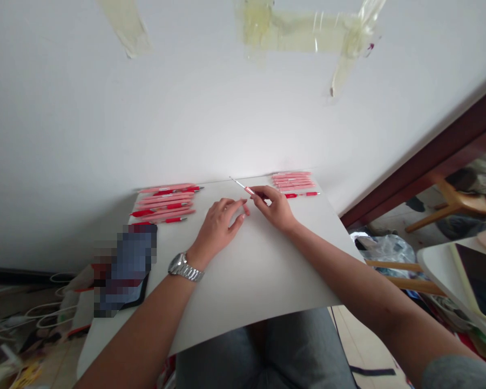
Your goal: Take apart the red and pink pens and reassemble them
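Observation:
My right hand (pixel 273 206) pinches a slim pen piece, its thin pale refill (pixel 237 182) sticking out up and to the left past a pink section. Close beside it, my left hand (pixel 221 222), with a metal watch on the wrist, has thumb and index finger around a short pinkish-red pen barrel piece (pixel 246 209). The two hands are apart, above the middle of the white table. To the left lies a group of pink and red pens (pixel 166 201). At the back right is a row of pink pens (pixel 294 180), with a red-ended pen (pixel 302 194) just in front.
The white table (pixel 259 281) stands against a wall (pixel 210 108) with yellowed tape. A pixelated, phone-like dark object (pixel 132 265) rests at the left edge. Cables lie on the floor at left. A white chair (pixel 441 265) with a tablet-like device is at right.

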